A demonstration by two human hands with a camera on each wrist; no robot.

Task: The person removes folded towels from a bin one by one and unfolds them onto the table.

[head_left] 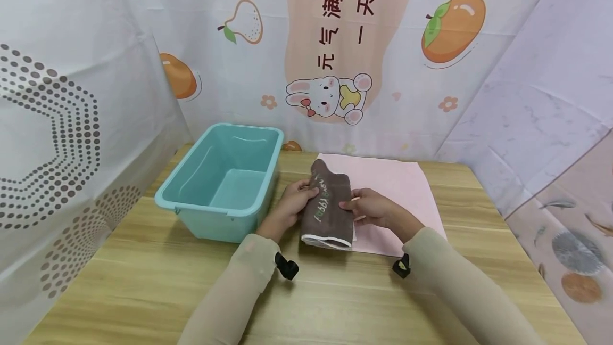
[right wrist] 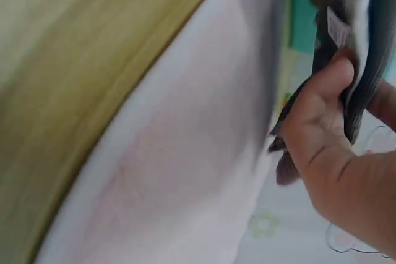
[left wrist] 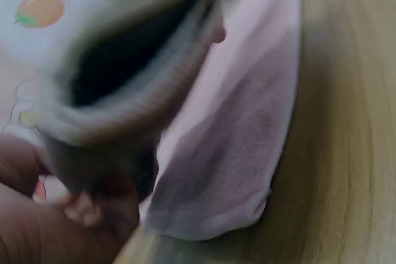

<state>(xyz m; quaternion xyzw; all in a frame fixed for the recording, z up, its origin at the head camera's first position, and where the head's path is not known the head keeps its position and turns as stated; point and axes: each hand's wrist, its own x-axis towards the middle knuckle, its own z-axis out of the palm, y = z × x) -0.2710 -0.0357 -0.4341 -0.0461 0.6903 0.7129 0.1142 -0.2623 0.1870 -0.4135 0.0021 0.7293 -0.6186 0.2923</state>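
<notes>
A dark brown oven mitt (head_left: 330,212) with lettering and a white-trimmed cuff is held between both hands, over the left part of a pink cloth (head_left: 397,185). My left hand (head_left: 293,204) grips its left edge, thumb on the printed face. On the opposite edge, my right hand (head_left: 375,209) pinches the mitt, its thumb and fingers on either side of the fabric in the right wrist view. The cuff end points toward me. Its dark hollow opening (left wrist: 130,60) shows, blurred, in the left wrist view.
To the left of the hands stands a turquoise plastic tub (head_left: 258,212) with nothing visible inside. The wooden table (head_left: 345,302) ends at a printed curtain (head_left: 230,79) behind, and more curtains hang at both sides.
</notes>
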